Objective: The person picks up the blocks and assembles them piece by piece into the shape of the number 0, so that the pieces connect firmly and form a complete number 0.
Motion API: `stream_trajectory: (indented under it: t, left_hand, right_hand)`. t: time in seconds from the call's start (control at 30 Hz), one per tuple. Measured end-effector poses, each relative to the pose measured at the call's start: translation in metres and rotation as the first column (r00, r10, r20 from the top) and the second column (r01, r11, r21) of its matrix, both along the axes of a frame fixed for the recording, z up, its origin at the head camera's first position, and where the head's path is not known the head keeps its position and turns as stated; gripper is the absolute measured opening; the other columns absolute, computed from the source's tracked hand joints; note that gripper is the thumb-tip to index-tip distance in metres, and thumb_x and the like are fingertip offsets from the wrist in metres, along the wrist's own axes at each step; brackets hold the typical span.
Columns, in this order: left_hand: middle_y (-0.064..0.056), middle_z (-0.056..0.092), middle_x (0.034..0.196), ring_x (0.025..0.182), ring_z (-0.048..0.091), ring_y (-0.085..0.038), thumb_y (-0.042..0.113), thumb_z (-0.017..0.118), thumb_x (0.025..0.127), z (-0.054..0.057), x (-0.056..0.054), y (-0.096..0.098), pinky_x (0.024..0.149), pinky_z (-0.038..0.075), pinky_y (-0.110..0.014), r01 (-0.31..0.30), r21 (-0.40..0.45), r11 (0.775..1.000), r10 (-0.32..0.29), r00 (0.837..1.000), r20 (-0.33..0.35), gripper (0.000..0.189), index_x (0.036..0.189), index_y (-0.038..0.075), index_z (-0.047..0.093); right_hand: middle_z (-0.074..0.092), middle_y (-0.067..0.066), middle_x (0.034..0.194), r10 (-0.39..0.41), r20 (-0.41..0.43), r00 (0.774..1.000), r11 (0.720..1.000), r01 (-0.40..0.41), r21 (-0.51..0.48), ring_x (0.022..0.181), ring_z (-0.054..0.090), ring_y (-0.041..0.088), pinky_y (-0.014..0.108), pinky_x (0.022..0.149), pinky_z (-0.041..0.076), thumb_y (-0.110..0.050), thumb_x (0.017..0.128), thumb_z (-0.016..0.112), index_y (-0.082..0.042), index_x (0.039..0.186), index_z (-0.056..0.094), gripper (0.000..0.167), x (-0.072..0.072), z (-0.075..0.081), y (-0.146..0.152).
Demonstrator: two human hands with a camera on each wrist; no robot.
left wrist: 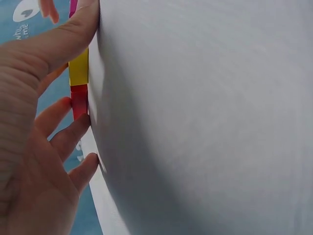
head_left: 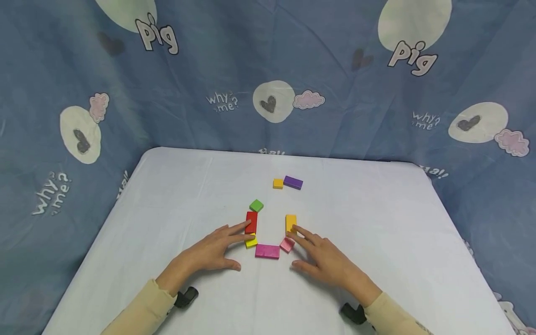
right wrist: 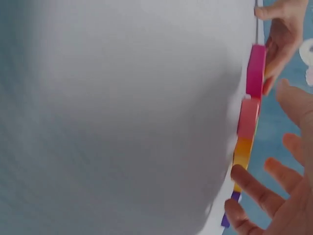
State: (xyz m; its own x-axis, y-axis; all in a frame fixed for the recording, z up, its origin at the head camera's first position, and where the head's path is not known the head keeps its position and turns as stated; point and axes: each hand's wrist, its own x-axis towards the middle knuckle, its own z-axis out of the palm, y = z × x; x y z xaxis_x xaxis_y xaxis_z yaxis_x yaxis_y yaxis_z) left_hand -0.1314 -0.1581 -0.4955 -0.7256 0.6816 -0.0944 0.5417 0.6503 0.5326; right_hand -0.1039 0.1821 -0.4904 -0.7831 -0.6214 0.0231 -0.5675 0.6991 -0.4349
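My left hand (head_left: 213,249) lies with outstretched fingers touching the red block (head_left: 251,222) and the yellow block (head_left: 251,241) beneath it. On the other side, my right hand (head_left: 326,260) reaches its fingertips to the lower part of the orange-yellow block (head_left: 291,222), near a tilted pink block (head_left: 286,244). Between the hands lies a magenta block (head_left: 267,251), touched by neither. A green block (head_left: 256,205) sits turned at the top end of the red one. In the left wrist view, fingers (left wrist: 78,132) meet the side of the red block.
Farther back on the white-covered table (head_left: 356,200), a small orange block (head_left: 278,184) stands beside a purple block (head_left: 293,182). A blue printed cloth (head_left: 234,56) hangs behind the table. Black wrist straps (head_left: 186,298) show at the sleeves.
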Motion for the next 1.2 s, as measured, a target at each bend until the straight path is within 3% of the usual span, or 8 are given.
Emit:
stream_trajectory:
  t: [0.33,0.7,1.2]
  left_hand:
    - [-0.010,0.030,0.157,0.140,0.033,-0.030,0.037,0.086,0.072,0.000,-0.001,-0.001,0.113,0.020,-0.055,-0.016,-0.001,1.000,0.016,1.000,0.011,0.079,0.142,0.022,0.053]
    - [-0.006,0.029,0.157,0.141,0.031,-0.028,0.037,0.086,0.072,-0.003,0.001,-0.001,0.113,0.020,-0.053,-0.039,-0.016,0.999,0.040,0.998,0.048,0.079,0.142,0.026,0.052]
    - [-0.005,0.029,0.157,0.141,0.031,-0.026,0.037,0.086,0.072,-0.001,0.002,-0.001,0.113,0.021,-0.053,-0.041,-0.027,0.999,0.042,0.998,0.043,0.079,0.142,0.026,0.052]
  right_hand:
    - [0.039,0.002,0.151,-0.177,0.041,0.983,0.979,0.180,-0.094,0.138,0.038,0.026,0.050,0.107,0.035,-0.040,0.098,0.058,-0.024,0.148,0.044,0.055,-0.042,0.006,0.004]
    - [0.045,0.013,0.146,-0.179,0.058,0.982,0.977,0.184,-0.102,0.134,0.040,0.034,0.052,0.109,0.030,-0.027,0.100,0.056,-0.010,0.144,0.048,0.047,-0.079,-0.005,0.006]
    - [0.047,0.012,0.145,-0.190,0.076,0.979,0.979,0.195,-0.063,0.132,0.042,0.031,0.048,0.109,0.031,-0.029,0.100,0.056,-0.012,0.144,0.048,0.048,-0.112,-0.008,0.001]
